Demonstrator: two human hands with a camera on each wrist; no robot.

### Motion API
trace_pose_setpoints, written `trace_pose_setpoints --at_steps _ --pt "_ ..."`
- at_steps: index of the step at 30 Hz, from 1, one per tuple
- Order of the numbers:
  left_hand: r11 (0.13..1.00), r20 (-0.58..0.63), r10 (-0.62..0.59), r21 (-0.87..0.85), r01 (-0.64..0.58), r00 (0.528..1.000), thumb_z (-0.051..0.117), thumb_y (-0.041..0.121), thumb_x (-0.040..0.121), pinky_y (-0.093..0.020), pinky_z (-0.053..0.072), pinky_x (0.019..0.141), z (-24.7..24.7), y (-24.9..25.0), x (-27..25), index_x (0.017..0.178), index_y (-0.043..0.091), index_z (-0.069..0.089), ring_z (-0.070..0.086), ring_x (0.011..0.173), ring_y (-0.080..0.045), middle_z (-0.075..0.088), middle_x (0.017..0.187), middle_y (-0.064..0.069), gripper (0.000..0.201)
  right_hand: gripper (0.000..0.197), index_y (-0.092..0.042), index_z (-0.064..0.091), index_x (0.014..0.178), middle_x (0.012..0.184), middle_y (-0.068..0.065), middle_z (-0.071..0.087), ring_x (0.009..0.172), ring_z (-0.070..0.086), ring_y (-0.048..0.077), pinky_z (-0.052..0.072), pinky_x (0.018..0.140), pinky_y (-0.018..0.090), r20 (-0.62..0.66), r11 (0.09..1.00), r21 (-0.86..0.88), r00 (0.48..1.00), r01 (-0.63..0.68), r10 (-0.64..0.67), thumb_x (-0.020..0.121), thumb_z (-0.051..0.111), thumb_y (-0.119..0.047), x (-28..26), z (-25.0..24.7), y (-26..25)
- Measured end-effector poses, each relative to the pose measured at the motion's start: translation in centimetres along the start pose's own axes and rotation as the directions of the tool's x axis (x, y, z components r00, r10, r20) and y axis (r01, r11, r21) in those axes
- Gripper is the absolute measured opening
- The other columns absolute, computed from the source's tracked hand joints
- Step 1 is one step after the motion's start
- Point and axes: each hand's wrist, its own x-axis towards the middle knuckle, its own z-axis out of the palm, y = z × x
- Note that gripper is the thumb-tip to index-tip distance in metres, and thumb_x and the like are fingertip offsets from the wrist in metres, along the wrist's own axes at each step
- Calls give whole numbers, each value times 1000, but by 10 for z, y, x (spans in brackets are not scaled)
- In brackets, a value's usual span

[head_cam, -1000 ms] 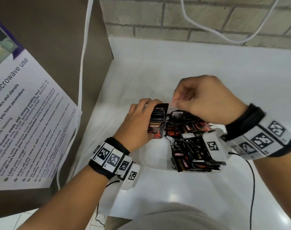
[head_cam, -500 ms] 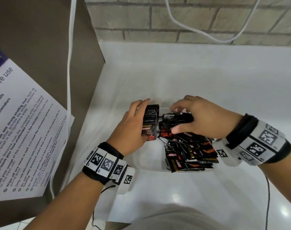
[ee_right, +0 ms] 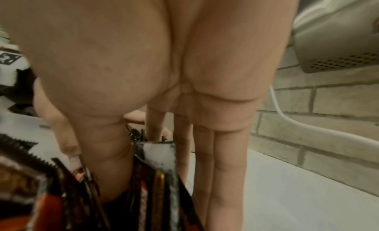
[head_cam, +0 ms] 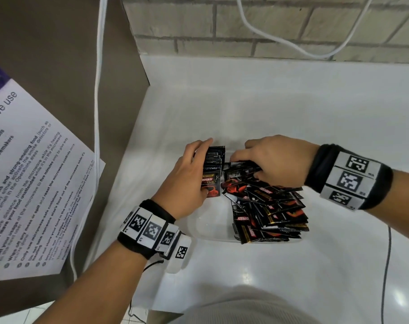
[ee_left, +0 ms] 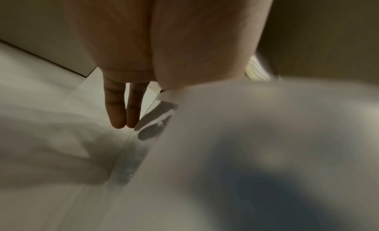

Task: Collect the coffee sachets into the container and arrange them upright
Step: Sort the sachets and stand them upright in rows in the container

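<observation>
A clear plastic container (head_cam: 210, 235) sits on the white counter. At its left end stands a stack of upright black-and-red coffee sachets (head_cam: 212, 174). My left hand (head_cam: 204, 168) grips this stack, index finger over the far side and thumb on the front sachet. In the left wrist view two fingers (ee_left: 123, 108) lie straight outside the container wall (ee_left: 131, 153). A loose pile of sachets (head_cam: 268, 211) fills the container's right side, lying flat and tilted. My right hand (head_cam: 245, 167) reaches into the pile beside the stack and pinches a few sachets (ee_right: 160, 161) between thumb and fingers.
A printed microwave notice (head_cam: 30, 183) hangs on the brown panel at the left, with a white cable (head_cam: 97, 113) running down beside it. A brick wall (head_cam: 268, 26) bounds the counter (head_cam: 292, 113) at the back. A thin black cable (head_cam: 385, 265) trails at the right.
My right hand has come down from above the pile into the sachets next to the stack and taken hold of a few. My left hand has kept its grip on the upright stack.
</observation>
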Motion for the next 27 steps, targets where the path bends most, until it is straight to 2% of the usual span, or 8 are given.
trace_pose_setpoints --at_steps 4,7,9,11,14,17,25,27 --pt "1000 -6 5 -7 -6 1000 85 8 76 -44 51 107 1 -1 0 162 28 16 47 135 -25 24 157 4 113 49 -35 43 144 108 4 65 93 62 25 51 78 37 50 999 20 998 -50 49 98 62 -30 9 -11 5" --pt "1000 -16 2 -18 -2 1000 84 5 75 -44 50 108 1 0 0 161 26 19 48 133 -26 25 156 3 109 41 -22 48 138 99 6 57 91 61 27 48 73 35 57 993 -116 997 -38 45 99 59 -30 12 -12 -4" --pt "1000 -14 10 -8 -10 1000 83 4 75 -44 50 107 1 1 -1 161 25 21 49 131 -26 25 156 2 108 33 -14 53 131 91 3 46 81 55 24 42 68 32 104 974 -228 994 1 24 100 55 -24 14 -9 -15" --pt "1000 -10 20 -7 -20 1000 82 1 75 -44 50 107 1 1 -1 160 23 22 50 130 -27 26 156 1 106 30 -10 56 127 93 3 47 76 48 21 36 65 28 149 966 -257 989 19 21 100 55 -24 19 -7 -21" --pt "999 -18 44 -11 -45 999 81 -2 73 -45 51 105 1 2 -2 157 21 27 53 125 -29 27 154 0 102 42 -12 51 135 88 0 41 76 44 20 33 65 28 165 981 -189 986 40 -9 99 60 -33 25 -7 -19" --pt "999 -33 49 -12 -49 998 83 -1 73 -43 52 104 1 3 -3 154 19 29 55 123 -28 29 152 0 99 39 -11 54 132 83 -1 38 76 46 20 35 67 29 160 980 -193 987 38 -7 99 59 -32 28 -4 -17" --pt "999 -51 31 -19 -32 998 83 3 75 -44 54 99 1 3 -2 154 20 31 56 121 -28 29 151 1 95 36 -18 67 118 84 0 57 75 59 22 49 66 30 31 997 -60 998 -51 53 85 70 -33 21 -7 -5" --pt "999 -49 34 -24 -35 998 84 4 76 -45 53 100 2 3 -1 154 20 31 55 122 -28 29 151 2 96 34 -18 68 115 83 0 58 75 58 21 48 65 29 12 996 -55 998 -65 66 86 70 -34 19 -6 -4"
